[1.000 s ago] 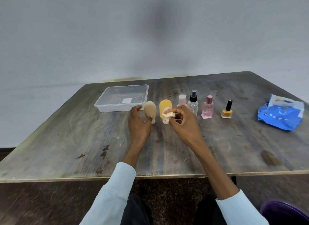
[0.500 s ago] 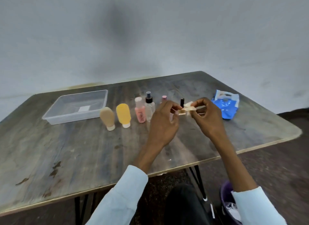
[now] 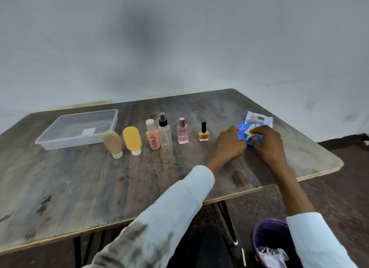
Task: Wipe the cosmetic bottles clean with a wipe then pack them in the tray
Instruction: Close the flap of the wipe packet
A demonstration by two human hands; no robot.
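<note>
Tray: the clear plastic tray [image 3: 76, 131] sits far to the left of both hands, with no bottles in it yet.
Bottles: six cosmetic bottles [image 3: 165, 135] stand in a row between tray and hands, likely waiting to be wiped.
Left hand: the left hand [image 3: 231, 146] curls on the blue wipe packet [image 3: 244, 137], likely to hold it down.
Right hand: the right hand [image 3: 266, 143] pinches a crumpled white wipe [image 3: 250, 133] at the packet.
Bin: a purple bin [image 3: 265, 235] waits below the right hand, likely for used wipes.

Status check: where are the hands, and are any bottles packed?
Left hand holds blue wipe pack; right hand pinches a wipe at it. Six bottles stand in a row; tray holds none. Nothing blocking.
</note>
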